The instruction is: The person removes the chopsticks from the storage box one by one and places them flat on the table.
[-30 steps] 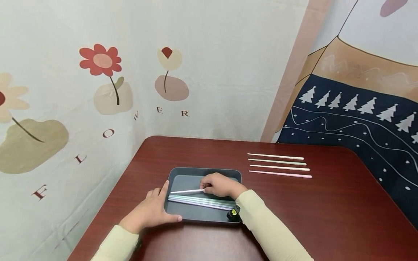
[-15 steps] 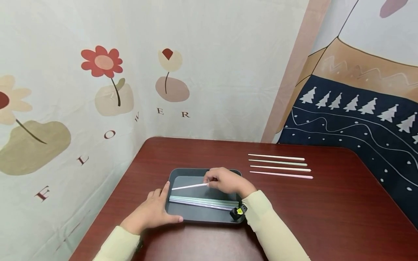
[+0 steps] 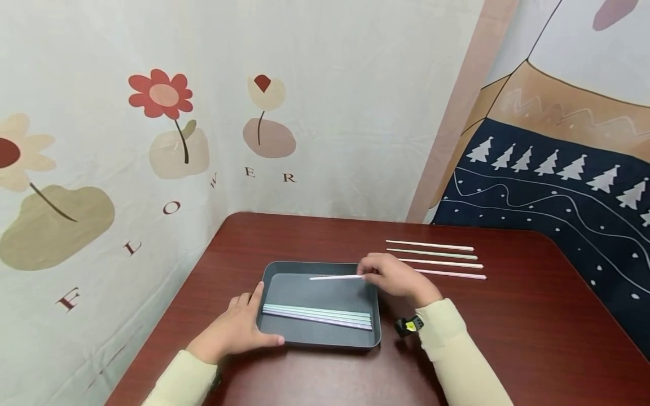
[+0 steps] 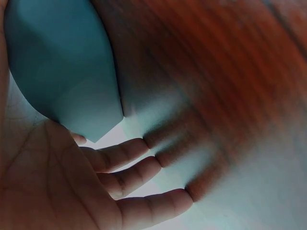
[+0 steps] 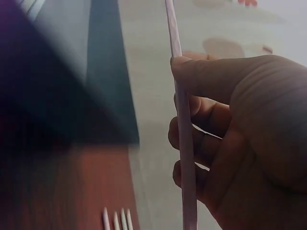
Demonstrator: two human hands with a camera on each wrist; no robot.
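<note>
Chopstick [image 3: 335, 277] of pale pink lies in the right hand [image 3: 391, 274], its grip closed in a pinch: thumb on one side, fingers curled behind, as the right wrist view shows. The free length points left over the far part of a grey tray [image 3: 294, 290], near the far rim; whether it touches the tray cannot be told.

Across the near half of the tray lies a row of pale green and lilac chopsticks [image 3: 317, 317], side by side and close together, thick ends to the right. Their exact count is hard to tell.

At the tray's near left corner rests the left hand [image 3: 233, 332], its grip spread apart rather than curled: the thumb stretches along the near edge, the forefinger along the left side. In the left wrist view the other fingers reach out loosely beside the tray wall.

Beyond the right hand, four more chopsticks [image 3: 431, 254] lie spaced out on the bench [image 3: 325, 375], the two nearer ones partly covered by the hand. Pale sleeves [image 3: 464, 349] cover the arms, and a black wrist device [image 3: 408, 325] with a yellow patch sits below the right cuff. Behind the dark red bench hangs a flower-printed cloth [image 3: 355, 124], with a navy tree-printed panel [image 3: 508, 206] to the right.
</note>
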